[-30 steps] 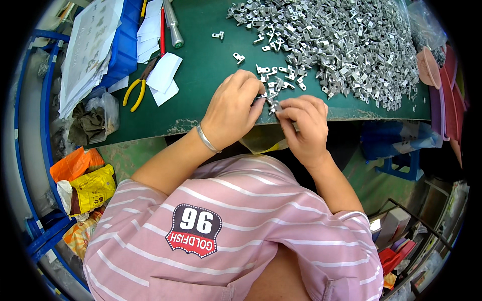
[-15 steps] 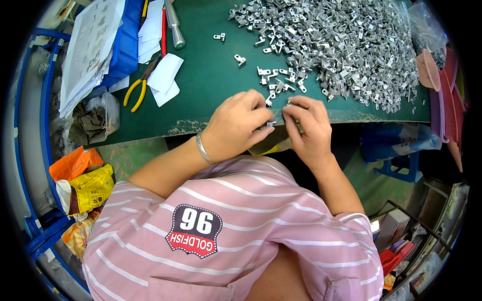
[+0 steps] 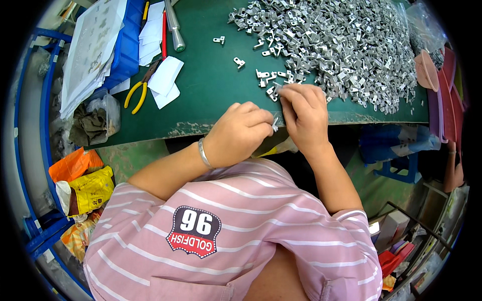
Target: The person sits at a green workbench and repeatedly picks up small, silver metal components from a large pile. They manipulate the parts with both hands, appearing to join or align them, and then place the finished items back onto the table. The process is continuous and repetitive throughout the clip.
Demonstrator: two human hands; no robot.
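Near the front edge of the green table, my left hand point(image 3: 242, 131) is closed, pinching a small silvery metal bracket point(image 3: 274, 125) between thumb and fingers. My right hand point(image 3: 307, 113) is just to its right, bent over the table edge. Its fingertips come together at a small metal bracket point(image 3: 278, 87) beside a loose group of brackets point(image 3: 264, 75); the fingers partly cover it. Beyond my hands a large heap of the same L-shaped brackets point(image 3: 346, 50) spreads over the far right of the table. Two single brackets point(image 3: 239, 62) lie apart, left of the heap.
Yellow-handled pliers point(image 3: 136, 95), white paper slips point(image 3: 165, 80) and a metal rod-like tool point(image 3: 175, 32) lie at the left. A blue bin point(image 3: 125, 50) with paper sheets stands farther left, near a clear tub point(image 3: 111, 113) holding a cloth. A pink container point(image 3: 427, 71) sits at the right.
My right hand has moved slightly forward and left, its fingertips reaching the small group of brackets. My left hand has turned a little, still pinching its bracket, which shows more now.
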